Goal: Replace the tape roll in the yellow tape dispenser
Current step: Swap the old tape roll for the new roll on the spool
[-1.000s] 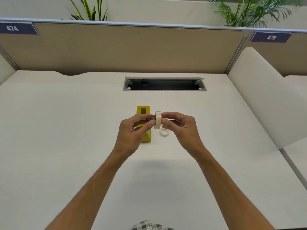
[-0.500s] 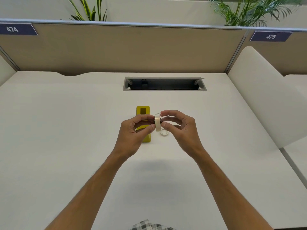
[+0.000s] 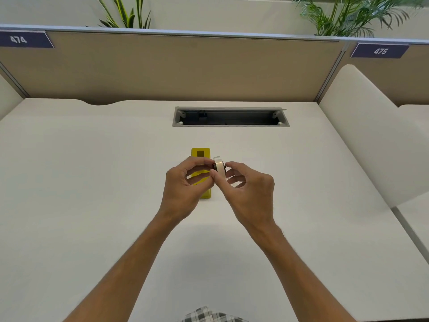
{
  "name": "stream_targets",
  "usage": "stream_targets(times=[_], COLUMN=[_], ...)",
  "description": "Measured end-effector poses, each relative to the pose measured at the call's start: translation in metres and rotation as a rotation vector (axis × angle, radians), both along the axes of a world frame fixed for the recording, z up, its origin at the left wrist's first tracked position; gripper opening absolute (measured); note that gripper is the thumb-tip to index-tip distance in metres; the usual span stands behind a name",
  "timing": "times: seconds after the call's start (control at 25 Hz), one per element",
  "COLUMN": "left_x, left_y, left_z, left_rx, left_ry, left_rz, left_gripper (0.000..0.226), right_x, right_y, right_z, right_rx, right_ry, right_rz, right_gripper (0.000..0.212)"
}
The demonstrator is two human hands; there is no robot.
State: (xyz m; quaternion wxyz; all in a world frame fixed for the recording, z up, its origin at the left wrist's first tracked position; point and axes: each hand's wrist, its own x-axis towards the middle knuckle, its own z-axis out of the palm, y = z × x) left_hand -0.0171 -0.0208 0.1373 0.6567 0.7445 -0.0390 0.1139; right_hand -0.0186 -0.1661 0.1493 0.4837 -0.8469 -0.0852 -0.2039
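Two Hands Pinching the Tape Roll Above the Dispenser

Both hands meet above the white desk (image 3: pixel 92 182). The left hand (image 3: pixel 183 189) pinches the tape roll (image 3: pixel 219 167) between thumb and forefinger on its left face. The right hand (image 3: pixel 248 191) grips the roll from the right side, fingertips curled against its edge. The roll stands on edge, clear of the desk; a dark core piece shows at its centre. The yellow tape dispenser (image 3: pixel 201 156) lies on the desk directly behind the left hand, partly covered by it. Its visible top opening is dark; what it contains cannot be determined. A recessed cable tray (image 3: pixel 229 117) sits farther back, with a small dark item near its left end.
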Motion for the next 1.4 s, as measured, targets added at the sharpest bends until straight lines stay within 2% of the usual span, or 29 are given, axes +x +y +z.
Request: stream_targets(times=[0.12, 0.28, 0.44, 0.6, 0.84, 1.4], left_x=[-0.001, 0.0, 0.005, 0.009, 0.007, 0.013], left_y=[0.0, 0.0, 0.001, 0.003, 0.005, 0.007], left_z=[-0.003, -0.005, -0.007, -0.008, -0.006, -0.009], left_rx=[0.083, 0.074, -0.008, -0.295, -0.492, -0.531], left_ry=[-0.064, -0.045, 0.059, 0.329, 0.334, 0.412], left_rz=[0.019, 0.012, 0.132, -0.096, -0.175, -0.167], left_gripper=[0.03, 0.031, 0.026, 0.028, 0.026, 0.033], right_x=[-0.003, -0.002, -0.004, -0.006, -0.006, -0.004], right_y=[0.006, 0.01, 0.009, 0.009, 0.008, 0.014], right_z=[0.0, -0.003, -0.002, 0.0, 0.0, -0.008], right_rx=[-0.003, -0.013, 0.079, 0.139, 0.182, 0.077], right_ry=[0.008, 0.002, 0.049, 0.067, 0.077, -0.005], right_rz=[-0.045, -0.073, -0.046, 0.018, 0.026, -0.012], right_gripper=[0.021, 0.015, 0.012, 0.014, 0.016, 0.02])
